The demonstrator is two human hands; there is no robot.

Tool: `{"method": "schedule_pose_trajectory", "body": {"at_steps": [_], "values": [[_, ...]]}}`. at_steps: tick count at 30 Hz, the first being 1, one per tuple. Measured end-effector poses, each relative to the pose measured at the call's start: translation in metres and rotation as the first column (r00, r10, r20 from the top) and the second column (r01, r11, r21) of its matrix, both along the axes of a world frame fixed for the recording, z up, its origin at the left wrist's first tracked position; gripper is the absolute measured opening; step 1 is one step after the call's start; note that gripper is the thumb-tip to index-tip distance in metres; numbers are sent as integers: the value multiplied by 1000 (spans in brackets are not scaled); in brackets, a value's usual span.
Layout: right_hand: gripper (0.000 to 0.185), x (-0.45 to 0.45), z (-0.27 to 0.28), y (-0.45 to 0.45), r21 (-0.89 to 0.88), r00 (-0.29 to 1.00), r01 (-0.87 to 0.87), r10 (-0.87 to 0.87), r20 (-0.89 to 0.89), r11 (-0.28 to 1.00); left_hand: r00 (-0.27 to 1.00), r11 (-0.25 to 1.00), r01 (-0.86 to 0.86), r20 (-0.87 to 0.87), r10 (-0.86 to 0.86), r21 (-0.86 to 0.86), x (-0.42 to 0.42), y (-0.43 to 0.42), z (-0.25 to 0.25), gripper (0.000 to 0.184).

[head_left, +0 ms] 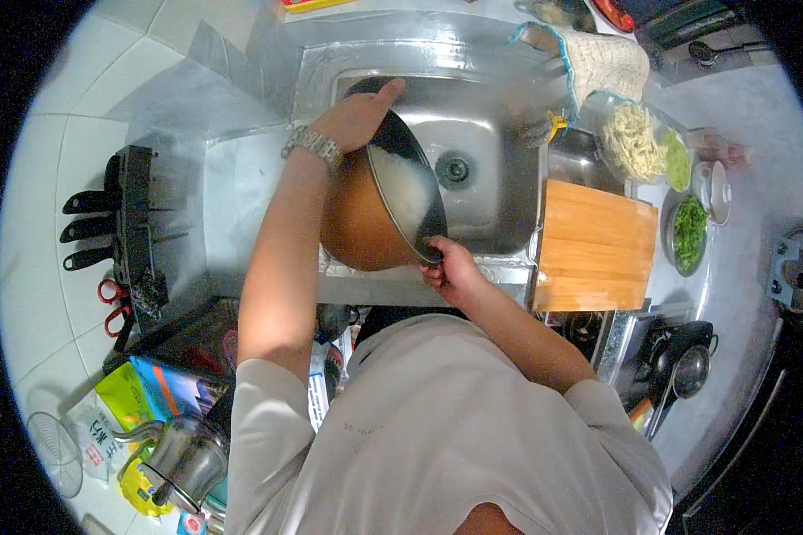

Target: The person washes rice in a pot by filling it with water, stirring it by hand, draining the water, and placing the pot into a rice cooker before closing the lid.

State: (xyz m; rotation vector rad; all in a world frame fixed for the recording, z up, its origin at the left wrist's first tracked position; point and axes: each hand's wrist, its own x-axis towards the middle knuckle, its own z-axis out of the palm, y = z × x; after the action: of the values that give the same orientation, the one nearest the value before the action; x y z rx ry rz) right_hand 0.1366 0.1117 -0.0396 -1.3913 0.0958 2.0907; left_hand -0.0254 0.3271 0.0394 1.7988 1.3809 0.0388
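Observation:
Between my hands is a round cooking pot (355,223), copper-brown outside and black inside. It leans over the near left side of the steel sink (513,218), its mouth turned toward the drain. Whitish contents (404,189), which look like rice, lie inside against the lower wall. My left hand (357,122), with a metal watch on the wrist, grips the far rim; its thumb shows and the other fingers are mostly hidden. At the near rim, my right hand (455,272) is closed on the pot's edge.
A wooden cutting board (593,245) lies right of the sink. Beyond it are a container of pale strips (632,141) and a bowl of chopped greens (689,234). A cloth (602,64) hangs at the back. Knives (89,229) and red-handled scissors (113,303) are at the left.

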Motion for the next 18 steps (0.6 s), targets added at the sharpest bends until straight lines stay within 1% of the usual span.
{"method": "schedule_pose_trajectory", "body": {"at_steps": [3, 7, 12, 14, 16, 18], "values": [[16, 2, -5, -1, 26, 999, -14, 14, -29, 1000, 1000, 1000, -8, -7, 8, -4, 3, -3, 7, 85], [16, 0, -3, -2, 27, 999, -24, 25, -25, 999, 999, 999, -33, -8, 34, 36, 3, 0, -9, 87], [17, 1, -12, -4, 53, 998, -31, 35, -61, 998, 1000, 992, 25, -4, -25, 124, 2, -1, -8, 90], [17, 0, -12, -4, 56, 996, -46, 50, -70, 997, 1000, 992, 16, -11, -15, 128, 2, 0, -10, 90], [17, -2, -7, -4, 23, 998, -14, 15, -54, 1000, 1000, 991, 9, -15, -7, 131, 2, 0, -14, 91], [17, -3, -11, -5, 32, 998, -15, 17, -54, 999, 1000, 992, 24, -14, -23, 123, 2, 1, -14, 92]]}}
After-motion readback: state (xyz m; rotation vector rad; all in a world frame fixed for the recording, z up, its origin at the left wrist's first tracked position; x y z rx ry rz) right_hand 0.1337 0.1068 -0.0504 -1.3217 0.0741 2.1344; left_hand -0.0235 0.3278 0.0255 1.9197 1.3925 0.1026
